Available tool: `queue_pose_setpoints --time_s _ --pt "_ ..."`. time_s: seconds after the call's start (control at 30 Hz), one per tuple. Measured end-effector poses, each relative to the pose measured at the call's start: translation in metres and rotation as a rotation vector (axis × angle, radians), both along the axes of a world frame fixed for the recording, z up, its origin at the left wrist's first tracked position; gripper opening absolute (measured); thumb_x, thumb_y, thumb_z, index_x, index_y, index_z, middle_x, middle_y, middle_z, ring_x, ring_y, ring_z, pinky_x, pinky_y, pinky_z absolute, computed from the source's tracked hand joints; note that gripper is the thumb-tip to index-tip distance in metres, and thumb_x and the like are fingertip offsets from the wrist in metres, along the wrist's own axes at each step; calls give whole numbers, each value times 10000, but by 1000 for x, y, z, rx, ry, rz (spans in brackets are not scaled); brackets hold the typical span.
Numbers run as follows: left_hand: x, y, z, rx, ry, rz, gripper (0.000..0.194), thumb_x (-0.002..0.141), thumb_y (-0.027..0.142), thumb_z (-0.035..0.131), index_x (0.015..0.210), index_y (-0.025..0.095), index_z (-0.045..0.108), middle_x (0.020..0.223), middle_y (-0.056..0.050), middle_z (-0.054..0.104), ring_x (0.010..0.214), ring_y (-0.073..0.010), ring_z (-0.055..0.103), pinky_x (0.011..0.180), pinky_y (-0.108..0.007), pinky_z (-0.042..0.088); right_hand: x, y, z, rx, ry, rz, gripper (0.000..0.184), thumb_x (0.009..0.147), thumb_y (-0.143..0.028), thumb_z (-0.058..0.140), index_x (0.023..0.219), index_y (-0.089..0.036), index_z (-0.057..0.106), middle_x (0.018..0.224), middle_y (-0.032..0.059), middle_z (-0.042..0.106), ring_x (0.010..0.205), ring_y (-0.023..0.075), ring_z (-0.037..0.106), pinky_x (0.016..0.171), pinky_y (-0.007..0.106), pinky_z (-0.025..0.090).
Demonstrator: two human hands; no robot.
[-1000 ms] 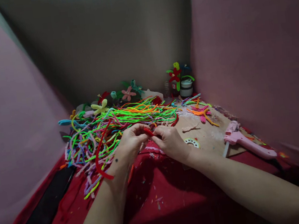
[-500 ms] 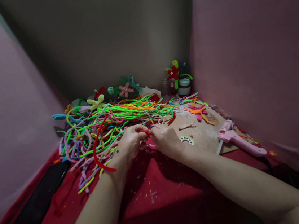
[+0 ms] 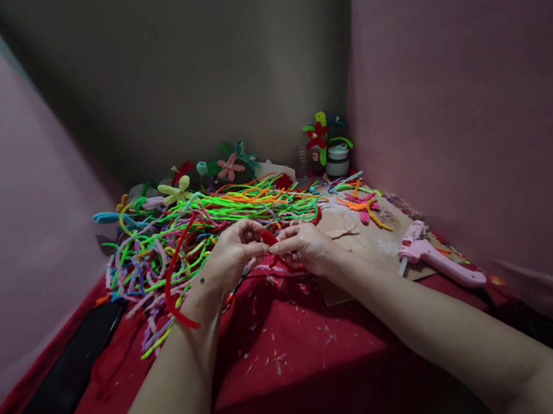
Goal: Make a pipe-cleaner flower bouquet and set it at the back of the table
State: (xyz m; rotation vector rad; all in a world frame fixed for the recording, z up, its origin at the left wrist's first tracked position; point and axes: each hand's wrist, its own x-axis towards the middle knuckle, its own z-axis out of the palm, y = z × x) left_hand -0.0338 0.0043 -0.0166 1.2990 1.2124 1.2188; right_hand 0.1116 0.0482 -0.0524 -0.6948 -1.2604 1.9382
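Between my two hands is a short red pipe cleaner (image 3: 269, 238), bent into a narrow loop. My left hand (image 3: 238, 248) pinches it from the left, with thumb and forefinger together. From the right, my right hand (image 3: 304, 246) grips the same red piece with its fingertips. A longer curved red pipe cleaner (image 3: 170, 294) lies against my left wrist. Behind my hands spreads a heap of pipe cleaners (image 3: 236, 206) in green, orange, purple and other colours.
A pink glue gun (image 3: 428, 255) rests at the right edge of a cardboard sheet (image 3: 377, 248). Pipe-cleaner flowers (image 3: 176, 191) and a lidded cup (image 3: 338, 159) stand at the back. On the left, a dark flat object (image 3: 65, 374) lies on the red cloth (image 3: 283, 340).
My hands have drawn slightly apart, and the red piece between them now shows as an upright loop. The round white-dotted thing beside my right hand no longer shows.
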Motion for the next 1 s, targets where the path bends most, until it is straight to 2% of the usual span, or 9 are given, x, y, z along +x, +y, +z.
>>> queue_pose_setpoints --time_s 0.07,0.27,0.37,0.5,0.67,0.87,1.0 --pt "-2 2 -3 41 57 15 275 525 59 639 756 163 532 530 69 538 413 -67 467 401 -182 334 0 0 0 41 -16 -18 257 487 -191 748 548 -152 502 391 -66 489 309 51 371 336 192 227" --pt "-5 0 -1 -23 77 -74 306 524 32 598 797 159 542 586 54 549 443 -64 462 411 -177 355 1 -1 -3 173 -161 68 253 542 -262 741 509 -141 522 382 -43 496 317 58 375 331 195 259" --pt "-7 -1 0 8 68 -97 326 533 25 606 826 160 563 590 53 554 458 -67 475 426 -176 366 1 -3 -3 206 -148 69 250 571 -295 734 517 -126 557 399 -37 491 345 57 389 347 194 274" --pt "-11 1 -2 22 -47 -130 348 530 37 669 845 159 590 623 42 588 485 -71 506 460 -180 403 0 -4 -2 255 -126 52 275 599 -319 716 492 -123 555 396 -31 481 348 57 392 345 195 276" --pt "-9 2 -4 39 -103 -147 300 554 87 712 825 156 603 643 25 609 467 -69 499 437 -181 386 0 -1 -4 215 -52 89 321 569 -383 747 514 -118 574 426 -18 518 349 69 434 338 196 326" --pt "-4 -1 -1 126 115 -54 236 596 126 698 825 150 644 642 20 599 522 -80 490 478 -187 375 3 4 -6 246 -79 89 345 575 -374 751 481 -130 526 399 -39 490 317 57 394 319 195 276" --pt "-7 -1 -2 57 213 -91 133 638 189 682 760 141 660 622 14 595 506 -79 471 491 -198 362 2 5 -4 236 -115 51 299 570 -309 738 469 -137 515 376 -53 475 298 45 348 317 196 221"
